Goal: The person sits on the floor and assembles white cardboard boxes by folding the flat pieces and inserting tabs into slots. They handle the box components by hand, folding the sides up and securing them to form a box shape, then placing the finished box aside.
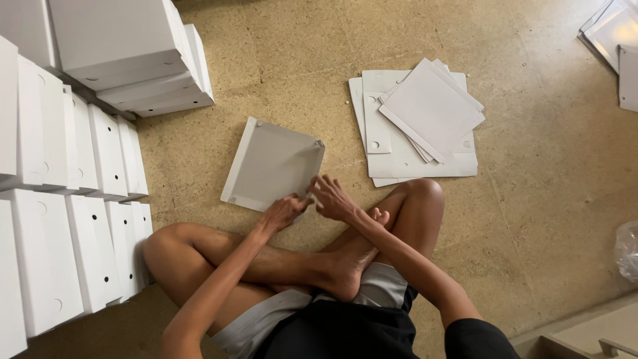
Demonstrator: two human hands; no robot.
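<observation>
I sit cross-legged on a tan floor. A partly folded white cardboard box tray lies on the floor before my knees, its side walls turned up. My left hand presses on the tray's near right edge with fingers curled over it. My right hand touches the same near right corner, fingers spread on the cardboard flap. Both hands meet at that corner.
A pile of flat white cardboard blanks lies to the right of the tray. Rows of finished white boxes stand along the left, with more stacked boxes at top left. More flat sheets lie at top right; a plastic bag is at right.
</observation>
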